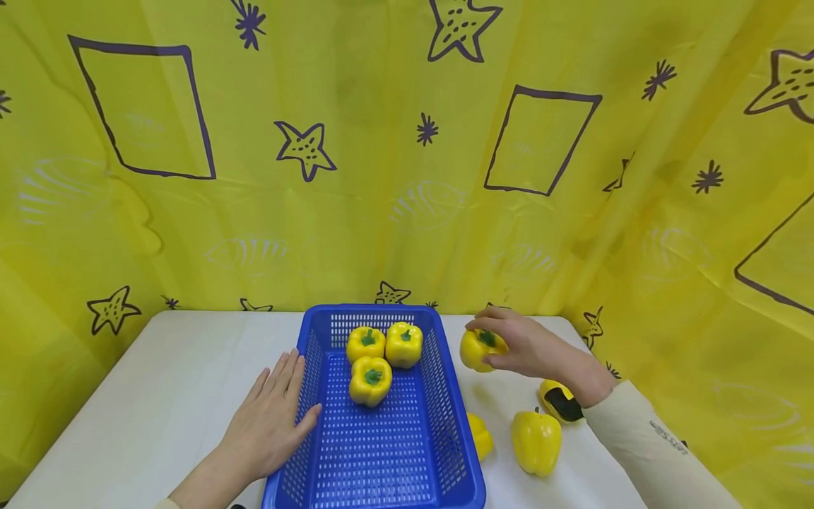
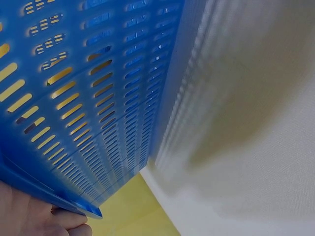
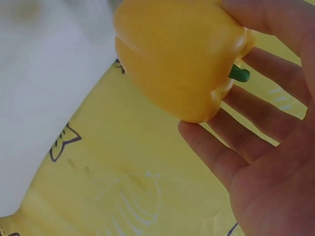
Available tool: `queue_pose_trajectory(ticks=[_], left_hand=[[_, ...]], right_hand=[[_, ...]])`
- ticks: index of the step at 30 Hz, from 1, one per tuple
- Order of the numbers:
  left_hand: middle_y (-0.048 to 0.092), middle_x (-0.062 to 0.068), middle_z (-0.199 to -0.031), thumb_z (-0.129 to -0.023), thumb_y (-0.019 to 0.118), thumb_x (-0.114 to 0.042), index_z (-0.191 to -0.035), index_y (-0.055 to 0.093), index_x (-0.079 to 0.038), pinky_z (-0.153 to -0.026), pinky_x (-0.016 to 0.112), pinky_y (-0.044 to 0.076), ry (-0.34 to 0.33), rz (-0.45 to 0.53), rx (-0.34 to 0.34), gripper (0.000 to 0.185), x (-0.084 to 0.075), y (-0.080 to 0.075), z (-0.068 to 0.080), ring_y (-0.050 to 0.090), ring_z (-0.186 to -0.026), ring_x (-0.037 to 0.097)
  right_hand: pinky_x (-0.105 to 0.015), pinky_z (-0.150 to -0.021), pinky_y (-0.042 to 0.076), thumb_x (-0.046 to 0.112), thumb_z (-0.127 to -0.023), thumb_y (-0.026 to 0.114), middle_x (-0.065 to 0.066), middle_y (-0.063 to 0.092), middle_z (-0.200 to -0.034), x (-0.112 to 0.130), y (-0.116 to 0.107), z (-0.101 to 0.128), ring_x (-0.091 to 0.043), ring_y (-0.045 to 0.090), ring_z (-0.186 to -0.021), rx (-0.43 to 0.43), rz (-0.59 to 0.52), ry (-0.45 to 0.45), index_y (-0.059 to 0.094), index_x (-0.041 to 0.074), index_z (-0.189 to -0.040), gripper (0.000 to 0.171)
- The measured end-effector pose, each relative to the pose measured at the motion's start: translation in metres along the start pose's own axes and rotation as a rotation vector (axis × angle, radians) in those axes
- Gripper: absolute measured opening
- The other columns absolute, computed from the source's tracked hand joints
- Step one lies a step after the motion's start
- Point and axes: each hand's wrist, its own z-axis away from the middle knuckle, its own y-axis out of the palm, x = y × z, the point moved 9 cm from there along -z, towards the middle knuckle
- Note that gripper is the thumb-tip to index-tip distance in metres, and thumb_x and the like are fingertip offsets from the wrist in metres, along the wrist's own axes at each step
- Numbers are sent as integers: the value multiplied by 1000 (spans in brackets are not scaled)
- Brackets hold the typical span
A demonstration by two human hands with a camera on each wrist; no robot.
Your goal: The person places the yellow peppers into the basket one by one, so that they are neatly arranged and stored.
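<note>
A yellow bell pepper sits in the grasp of the right hand, whose fingers curl over its top around the green stem; in the right wrist view the same pepper fills the upper frame with the fingers spread around it. It is held just right of the blue plastic basket, near the basket's far right corner and apart from its rim.

Six yellow peppers show in all: the held one, three inside the basket clustered at its far end, and two on the table to the right, one half hidden by the basket's right wall and one standing free. There is one basket.

The left hand lies flat on the white table, fingers straight, grasping nothing, thumb against the basket's left wall; the left wrist view shows that slotted wall close up.

The near half of the basket floor is bare. Open tabletop lies left of the left hand. A yellow patterned curtain closes off the table's far and right edges.
</note>
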Motion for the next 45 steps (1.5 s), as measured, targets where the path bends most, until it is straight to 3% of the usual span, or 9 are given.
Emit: queue_pose_trajectory(ticks=[13,30,38,45], left_hand=[[26,24,-161,-98,54,-43,-153,27,5,-120,61,20,0,-4,4,78,0,1,0,24,-150,42],[26,24,-161,-98,53,-44,-153,27,5,-121,61,20,-7,-1,8,78,1,1,0,23,-150,42],[26,24,-161,-98,54,-44,-153,28,5,-121,61,20,-7,-4,12,78,0,0,0,24,-150,42],[26,24,-161,-97,54,-43,-153,28,5,-120,61,21,-4,-7,8,78,0,0,0,24,-150,42]], right_hand=[[-43,-95,56,16,-86,76,-10,59,-132,18,-8,-14,-26,60,-114,-6,-29,-36,64,12,-129,45],[-42,-97,55,16,-86,76,-9,58,-133,38,2,-27,-26,59,-116,-3,-28,-86,64,14,-130,45],[-42,-97,54,16,-85,76,-9,60,-132,49,5,-32,-26,59,-117,-30,-41,-158,64,13,-128,45],[-41,-98,54,17,-85,77,-9,59,-134,54,11,-36,-25,59,-118,-17,-62,-155,64,13,-129,46]])
